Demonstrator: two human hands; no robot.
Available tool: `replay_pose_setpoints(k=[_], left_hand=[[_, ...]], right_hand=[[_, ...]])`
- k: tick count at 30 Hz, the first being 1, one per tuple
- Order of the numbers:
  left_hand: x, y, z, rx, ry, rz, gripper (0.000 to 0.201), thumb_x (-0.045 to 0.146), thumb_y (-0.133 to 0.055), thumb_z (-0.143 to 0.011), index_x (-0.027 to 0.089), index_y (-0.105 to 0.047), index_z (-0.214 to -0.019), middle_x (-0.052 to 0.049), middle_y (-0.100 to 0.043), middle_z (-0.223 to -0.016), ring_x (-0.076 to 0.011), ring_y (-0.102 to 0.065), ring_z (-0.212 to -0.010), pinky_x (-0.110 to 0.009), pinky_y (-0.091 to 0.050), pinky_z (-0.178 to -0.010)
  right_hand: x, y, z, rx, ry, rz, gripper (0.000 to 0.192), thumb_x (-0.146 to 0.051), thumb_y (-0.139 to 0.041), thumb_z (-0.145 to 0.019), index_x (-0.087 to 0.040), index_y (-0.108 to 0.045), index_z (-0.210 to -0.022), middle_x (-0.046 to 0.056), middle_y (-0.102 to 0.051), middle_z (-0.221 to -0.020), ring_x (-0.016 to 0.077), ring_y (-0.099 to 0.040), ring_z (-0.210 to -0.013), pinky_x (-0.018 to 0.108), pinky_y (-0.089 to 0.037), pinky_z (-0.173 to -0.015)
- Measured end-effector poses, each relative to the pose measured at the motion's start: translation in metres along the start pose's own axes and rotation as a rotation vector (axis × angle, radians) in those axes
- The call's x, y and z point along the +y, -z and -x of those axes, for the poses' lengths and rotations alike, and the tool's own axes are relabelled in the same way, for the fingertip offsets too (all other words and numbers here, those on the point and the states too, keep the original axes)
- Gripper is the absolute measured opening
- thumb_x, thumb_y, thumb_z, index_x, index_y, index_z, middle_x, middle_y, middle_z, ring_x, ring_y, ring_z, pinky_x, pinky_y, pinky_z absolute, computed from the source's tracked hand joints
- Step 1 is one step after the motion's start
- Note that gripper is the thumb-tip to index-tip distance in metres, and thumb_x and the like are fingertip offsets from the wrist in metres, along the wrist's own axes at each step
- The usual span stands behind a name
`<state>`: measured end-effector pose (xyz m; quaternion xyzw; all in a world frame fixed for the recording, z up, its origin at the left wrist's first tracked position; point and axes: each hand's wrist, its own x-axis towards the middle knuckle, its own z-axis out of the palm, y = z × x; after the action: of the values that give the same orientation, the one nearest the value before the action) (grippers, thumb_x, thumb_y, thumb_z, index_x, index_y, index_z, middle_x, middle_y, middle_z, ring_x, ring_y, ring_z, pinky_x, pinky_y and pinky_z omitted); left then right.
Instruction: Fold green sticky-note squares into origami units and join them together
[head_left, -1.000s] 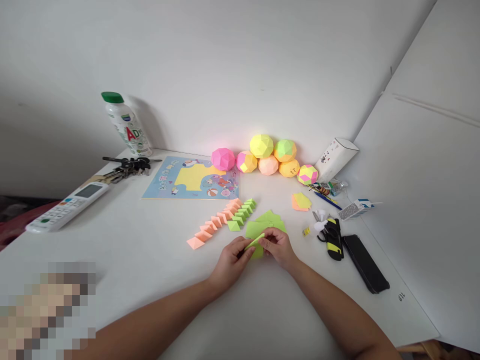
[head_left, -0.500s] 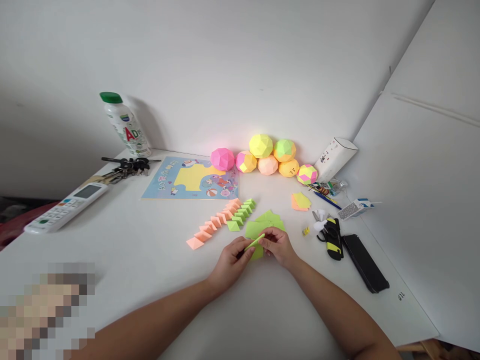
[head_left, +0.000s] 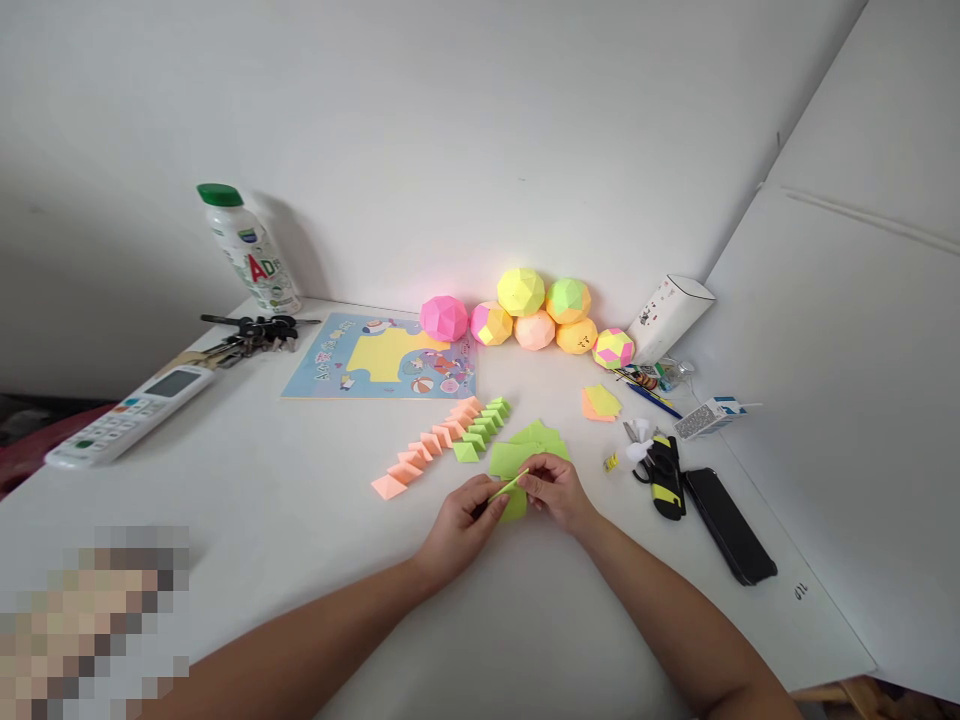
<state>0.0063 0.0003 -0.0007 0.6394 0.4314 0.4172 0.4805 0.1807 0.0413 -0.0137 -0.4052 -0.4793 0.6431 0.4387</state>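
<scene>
A folded green paper piece (head_left: 511,486) is pinched between both hands, thin edge up. My left hand (head_left: 463,518) closes on its left end with thumb and fingers. At its right end, my right hand (head_left: 556,490) grips with thumb and fingertips. Under and behind the hands lie several loose green paper sheets (head_left: 538,442), partly hidden by them. Beyond my left hand run a row of folded orange paper pieces (head_left: 426,446) and a shorter row of folded green paper pieces (head_left: 480,430).
Several paper balls (head_left: 522,293) stand by the wall, near a blue booklet (head_left: 315,370). Orange and yellow papers (head_left: 601,402), scissors (head_left: 642,440), a box cutter (head_left: 666,480) and a black case (head_left: 729,525) lie right. A remote (head_left: 129,415), keys (head_left: 251,338) and a bottle (head_left: 251,250) are left.
The green paper piece has tilted slightly in my fingers, showing a thinner edge. Both hands stay in nearly the same place.
</scene>
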Motion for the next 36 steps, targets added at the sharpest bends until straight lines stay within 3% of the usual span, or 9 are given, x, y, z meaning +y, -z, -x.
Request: replay_pose_setpoints(k=[26, 36], left_hand=[[-0.0014, -0.0004, 0.0001, 0.011, -0.002, 0.037, 0.028, 0.038, -0.048, -0.085, 0.021, -0.069, -0.094, -0.003, -0.055, -0.073, -0.0149, -0.052, -0.068, -0.025, -0.045, -0.064], [0.0012, 0.0001, -0.0003, 0.024, 0.024, 0.036, 0.03, 0.041, -0.048, -0.084, 0.02, -0.069, -0.09, -0.003, -0.056, -0.073, -0.015, -0.052, -0.068, -0.025, -0.045, -0.064]], right_hand=[[0.001, 0.0035, -0.0003, -0.016, -0.025, -0.043, 0.022, -0.031, -0.074, -0.066, -0.016, -0.059, -0.068, -0.005, -0.052, -0.053, 0.0049, -0.042, -0.04, 0.017, -0.03, -0.036], [-0.0024, 0.0016, 0.0019, -0.011, -0.03, 0.011, 0.029, -0.044, -0.063, -0.075, -0.017, -0.057, -0.07, -0.004, -0.05, -0.048, 0.0077, -0.043, -0.041, 0.019, -0.033, -0.038]])
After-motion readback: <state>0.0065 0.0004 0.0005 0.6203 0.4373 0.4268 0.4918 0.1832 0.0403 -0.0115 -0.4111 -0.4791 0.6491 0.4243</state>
